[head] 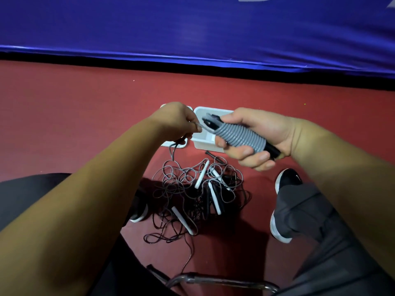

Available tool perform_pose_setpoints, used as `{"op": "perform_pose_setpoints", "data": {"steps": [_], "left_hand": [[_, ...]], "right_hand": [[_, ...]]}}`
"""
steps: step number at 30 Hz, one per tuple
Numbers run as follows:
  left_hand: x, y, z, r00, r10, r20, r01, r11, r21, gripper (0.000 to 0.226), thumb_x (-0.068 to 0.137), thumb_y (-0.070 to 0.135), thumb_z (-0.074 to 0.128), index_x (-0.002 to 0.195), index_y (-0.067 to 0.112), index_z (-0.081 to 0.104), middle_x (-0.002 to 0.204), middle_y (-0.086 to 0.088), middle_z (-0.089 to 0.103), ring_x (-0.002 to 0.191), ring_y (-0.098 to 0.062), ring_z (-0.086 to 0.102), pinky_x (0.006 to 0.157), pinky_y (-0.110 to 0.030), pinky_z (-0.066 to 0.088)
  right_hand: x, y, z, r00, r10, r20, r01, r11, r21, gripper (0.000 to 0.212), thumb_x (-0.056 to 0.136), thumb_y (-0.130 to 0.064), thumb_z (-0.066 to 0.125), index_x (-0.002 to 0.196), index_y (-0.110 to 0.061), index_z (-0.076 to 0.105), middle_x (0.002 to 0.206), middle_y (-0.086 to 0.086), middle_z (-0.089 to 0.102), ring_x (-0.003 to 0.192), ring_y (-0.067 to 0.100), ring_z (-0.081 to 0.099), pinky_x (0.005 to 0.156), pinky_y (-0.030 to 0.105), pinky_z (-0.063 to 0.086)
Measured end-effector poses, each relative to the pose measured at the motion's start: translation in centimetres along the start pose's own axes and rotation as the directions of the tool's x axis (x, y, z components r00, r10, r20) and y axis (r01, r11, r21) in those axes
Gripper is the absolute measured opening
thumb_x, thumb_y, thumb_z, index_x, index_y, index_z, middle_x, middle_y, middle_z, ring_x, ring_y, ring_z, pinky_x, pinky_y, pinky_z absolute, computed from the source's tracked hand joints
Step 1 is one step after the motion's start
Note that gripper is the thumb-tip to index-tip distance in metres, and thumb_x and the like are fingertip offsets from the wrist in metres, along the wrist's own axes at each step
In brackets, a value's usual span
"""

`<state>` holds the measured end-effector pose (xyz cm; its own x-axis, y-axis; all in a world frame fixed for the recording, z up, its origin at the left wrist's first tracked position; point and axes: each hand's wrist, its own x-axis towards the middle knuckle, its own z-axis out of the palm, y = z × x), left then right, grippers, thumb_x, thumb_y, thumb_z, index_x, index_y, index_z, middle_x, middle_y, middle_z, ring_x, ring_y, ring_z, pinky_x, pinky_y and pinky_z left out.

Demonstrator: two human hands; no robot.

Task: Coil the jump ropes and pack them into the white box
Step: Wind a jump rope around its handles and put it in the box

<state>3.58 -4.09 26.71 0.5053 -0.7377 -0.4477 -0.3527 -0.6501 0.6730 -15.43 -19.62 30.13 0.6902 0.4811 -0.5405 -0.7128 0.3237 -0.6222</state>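
A blue banner (192,28) backs the red floor (74,116), where a tangle of uncoiled jump ropes (192,189) lies between the person's feet. The white box (205,146) sits open just beyond it, within easy reach for packing. Above the box, the right hand (256,135) clenches handles bound in a grey rope coil (239,135) to steady them. The left hand (177,120) pinches the rope's loose run, probably to keep the winding taut.

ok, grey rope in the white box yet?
No, the right hand grips the wound grey rope over the white box, left hand pinching its free end.
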Motion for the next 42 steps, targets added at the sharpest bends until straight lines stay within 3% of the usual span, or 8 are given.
{"op": "perform_pose_setpoints", "data": {"steps": [8, 10, 13, 15, 22, 28, 35, 42], "left_hand": [[-1.2, 2.6, -0.2, 0.989, 0.141, -0.05, -0.146, 0.983, -0.111, 0.016, 0.09, -0.001, 0.074, 0.088, 0.012, 0.083, 0.086, -0.014, 0.079, 0.077, -0.027, 0.074, 0.076, -0.048, 0.066], [-1.8, 3.4, -0.2, 0.978, 0.191, -0.078, -0.2, 0.971, -0.127, 0.007, 0.09, 0.005, 0.079, 0.089, 0.011, 0.083, 0.085, -0.016, 0.078, 0.07, -0.02, 0.07, 0.075, -0.042, 0.067], [-2.4, 3.9, 0.0, 0.957, 0.273, -0.1, -0.278, 0.959, -0.049, 0.002, 0.087, 0.013, 0.084, 0.088, 0.015, 0.083, 0.084, -0.017, 0.077, 0.064, -0.022, 0.068, 0.066, -0.038, 0.062], [-2.5, 3.8, 0.0, 0.939, 0.316, -0.134, -0.317, 0.948, 0.02, 0.002, 0.087, 0.017, 0.085, 0.087, 0.019, 0.084, 0.083, -0.01, 0.076, 0.062, -0.018, 0.066, 0.061, -0.034, 0.057], [-2.3, 3.3, -1.2, 0.917, 0.368, -0.152, -0.344, 0.925, 0.161, 0.009, 0.086, 0.016, 0.084, 0.094, 0.021, 0.084, 0.079, 0.013, 0.068, 0.063, 0.004, 0.059, 0.06, -0.017, 0.048], [-2.3, 2.5, -2.0, 0.975, 0.21, 0.077, -0.222, 0.951, 0.217, 0.025, 0.097, 0.004, 0.068, 0.104, 0.026, 0.077, 0.085, 0.011, 0.075, 0.058, 0.011, 0.06, 0.052, -0.005, 0.039], [-1.8, 1.1, -0.8, 0.99, -0.006, 0.14, -0.04, 0.945, 0.325, 0.024, 0.085, -0.004, 0.078, 0.081, 0.019, 0.072, 0.091, -0.011, 0.079, 0.069, -0.022, 0.078, 0.058, -0.031, 0.061], [-1.8, 1.4, -0.4, 0.992, 0.02, 0.128, 0.009, 0.975, -0.221, 0.019, 0.101, -0.012, 0.044, 0.103, 0.006, 0.049, 0.103, -0.024, 0.075, 0.061, -0.029, 0.065, 0.059, -0.041, 0.064]], "right_hand": [[1.3, 1.6, 0.1, 0.954, 0.298, 0.027, -0.28, 0.921, -0.272, 0.057, 0.104, -0.054, 0.05, 0.124, -0.005, 0.07, 0.067, 0.009, 0.056, 0.046, 0.018, 0.056, 0.039, 0.025, 0.048], [1.4, 1.6, 0.3, 0.933, 0.353, -0.069, -0.354, 0.868, -0.348, 0.055, 0.107, -0.055, 0.047, 0.126, -0.011, 0.075, 0.068, 0.009, 0.06, 0.048, 0.018, 0.058, 0.041, 0.025, 0.05], [1.9, 1.8, 0.6, 0.873, 0.346, -0.344, -0.47, 0.786, -0.403, 0.062, 0.108, -0.056, 0.048, 0.077, -0.013, 0.08, 0.065, 0.008, 0.068, 0.047, 0.016, 0.059, 0.041, 0.024, 0.049], [2.4, 2.2, 0.1, 0.839, 0.276, -0.469, -0.482, 0.776, -0.406, 0.054, 0.106, -0.058, 0.053, 0.093, -0.01, 0.074, 0.075, 0.009, 0.071, 0.053, 0.019, 0.062, 0.046, 0.027, 0.052], [3.0, 2.4, -2.3, 0.717, -0.053, -0.695, -0.356, 0.829, -0.431, 0.036, 0.108, -0.054, 0.053, 0.118, -0.021, 0.062, 0.086, 0.009, 0.067, 0.056, 0.019, 0.063, 0.05, 0.029, 0.054], [3.1, 1.9, -3.8, 0.562, -0.176, -0.808, -0.138, 0.943, -0.302, 0.035, 0.107, -0.051, 0.057, 0.124, -0.021, 0.059, 0.096, 0.013, 0.065, 0.055, 0.021, 0.06, 0.044, 0.025, 0.049], [3.7, 1.2, -3.2, 0.625, -0.28, -0.728, 0.091, 0.953, -0.289, 0.024, 0.104, -0.042, 0.065, 0.124, -0.028, 0.063, 0.091, 0.012, 0.058, 0.053, 0.019, 0.053, 0.049, 0.026, 0.042], [3.1, 1.0, -2.8, 0.612, -0.257, -0.748, 0.222, 0.964, -0.149, 0.03, 0.103, -0.046, 0.067, 0.128, -0.028, 0.066, 0.102, 0.009, 0.07, 0.064, 0.021, 0.065, 0.053, 0.031, 0.053]]}}
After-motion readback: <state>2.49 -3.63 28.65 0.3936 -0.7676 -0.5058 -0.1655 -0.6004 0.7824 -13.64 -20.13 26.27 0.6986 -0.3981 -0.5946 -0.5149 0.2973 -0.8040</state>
